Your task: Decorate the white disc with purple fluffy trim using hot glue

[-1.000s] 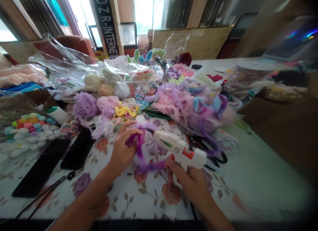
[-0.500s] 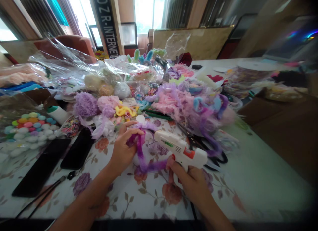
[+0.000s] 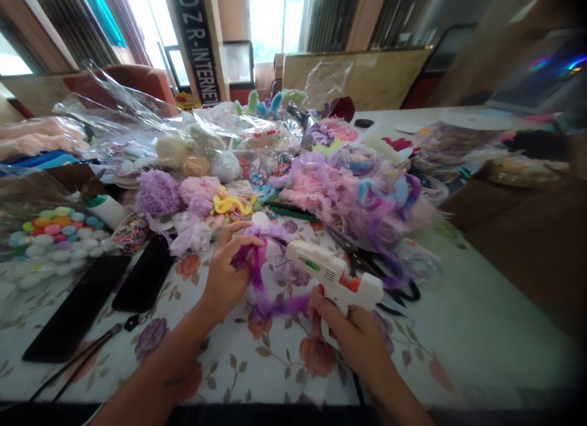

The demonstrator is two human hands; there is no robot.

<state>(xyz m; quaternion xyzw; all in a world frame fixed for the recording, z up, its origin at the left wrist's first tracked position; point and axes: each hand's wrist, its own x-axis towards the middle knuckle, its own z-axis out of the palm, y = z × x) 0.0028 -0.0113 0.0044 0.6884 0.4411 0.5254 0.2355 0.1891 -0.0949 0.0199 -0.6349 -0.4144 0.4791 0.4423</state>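
My left hand (image 3: 230,264) is closed on a fuzzy purple pipe cleaner (image 3: 279,306), which loops down and across toward my other hand. Beside the fingers, lilac fuzzy material (image 3: 270,231) and a small white round piece (image 3: 260,218) show at the top of the loop. A white hot glue gun (image 3: 328,270) with an orange-red part is gripped in my right hand (image 3: 351,328). Its dark nozzle points left at the lilac material; whether it touches is hard to tell. The pipe cleaner's right end lies by my right thumb.
Black scissors (image 3: 367,264) lie just behind the glue gun. Two black phones (image 3: 144,276) and a bag of pompoms (image 3: 55,236) are at left. A heap of pink and purple fluff (image 3: 316,187) and plastic bags lies behind. A brown cardboard box (image 3: 518,230) stands at right.
My left fingers and the purple loop have shifted very slightly left. The glue gun stays almost in place, still pointing left.
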